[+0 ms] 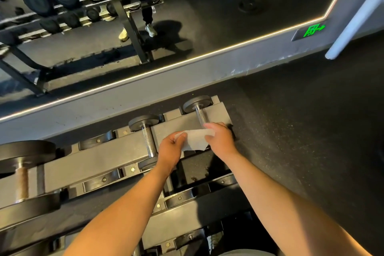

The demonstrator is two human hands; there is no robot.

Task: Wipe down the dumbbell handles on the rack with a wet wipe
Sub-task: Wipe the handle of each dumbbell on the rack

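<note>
A white wet wipe (196, 139) is stretched between my two hands above the top tier of the grey dumbbell rack (116, 149). My left hand (171, 149) pinches its left end and my right hand (220, 141) pinches its right end. Just left of my left hand lies a small dumbbell with a knurled chrome handle (148, 143). A second small dumbbell's chrome handle (201, 116) lies at the rack's right end, its near part hidden behind my right hand. A large dumbbell with a rusty handle (21, 183) sits at the far left.
A wall mirror (187, 16) runs behind the rack and reflects the rack, dumbbells and people's legs. Dark rubber floor (311, 131) spreads to the right. Lower rack tiers with empty cradles (187, 195) sit below my forearms. A green exit sign (312, 30) glows on the wall.
</note>
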